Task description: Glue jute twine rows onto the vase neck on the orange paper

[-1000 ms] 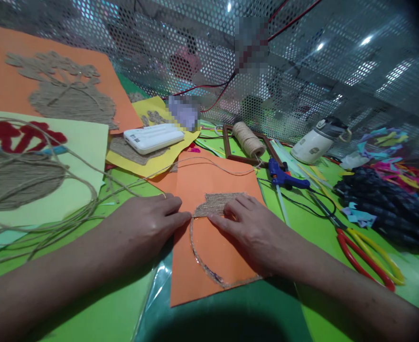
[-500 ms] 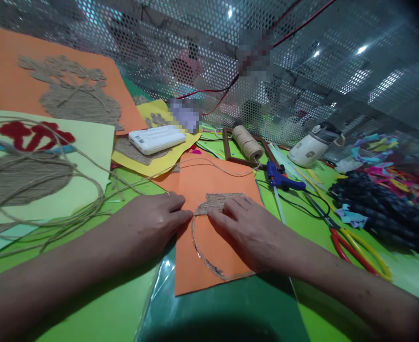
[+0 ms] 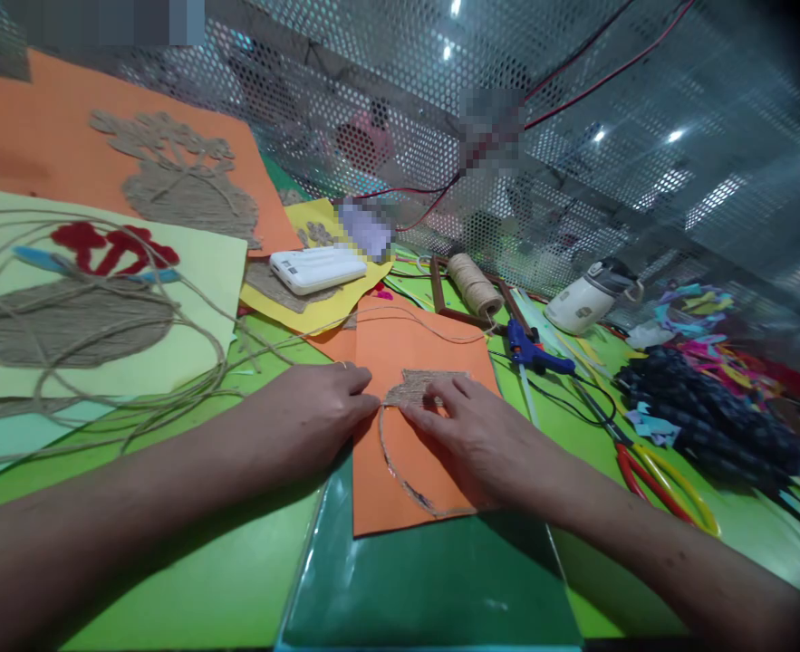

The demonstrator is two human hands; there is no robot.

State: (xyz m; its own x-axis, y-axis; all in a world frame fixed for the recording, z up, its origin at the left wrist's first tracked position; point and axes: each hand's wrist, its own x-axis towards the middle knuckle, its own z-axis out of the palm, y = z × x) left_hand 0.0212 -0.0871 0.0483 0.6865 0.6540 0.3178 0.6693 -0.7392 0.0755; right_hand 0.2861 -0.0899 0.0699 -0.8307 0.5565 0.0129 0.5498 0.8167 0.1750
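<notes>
An orange paper sheet point(image 3: 400, 340) lies on the green table, with a patch of glued jute twine point(image 3: 417, 387) at the top of a drawn outline. My left hand point(image 3: 304, 412) rests flat on the sheet's left edge, fingertips touching the twine patch's left end. My right hand point(image 3: 481, 435) lies palm down on the sheet, fingers pressing the lower edge of the twine patch. A loose strand of twine point(image 3: 427, 319) runs from the patch toward the spool point(image 3: 474, 282).
Left are a pale yellow sheet point(image 3: 188, 290) and an orange sheet point(image 3: 46, 136) with twine pictures, plus loose twine loops point(image 3: 134, 398). Behind lie a white power bank point(image 3: 316, 269), a blue glue gun point(image 3: 535, 349), a white bottle point(image 3: 586, 303), yellow-red scissors point(image 3: 664, 484) and paper scraps point(image 3: 698, 398).
The view has tilted up and shifted, so everything sits lower and further right. Both hands stay pressed on the twine patch, with fingertips drawn slightly closer together.
</notes>
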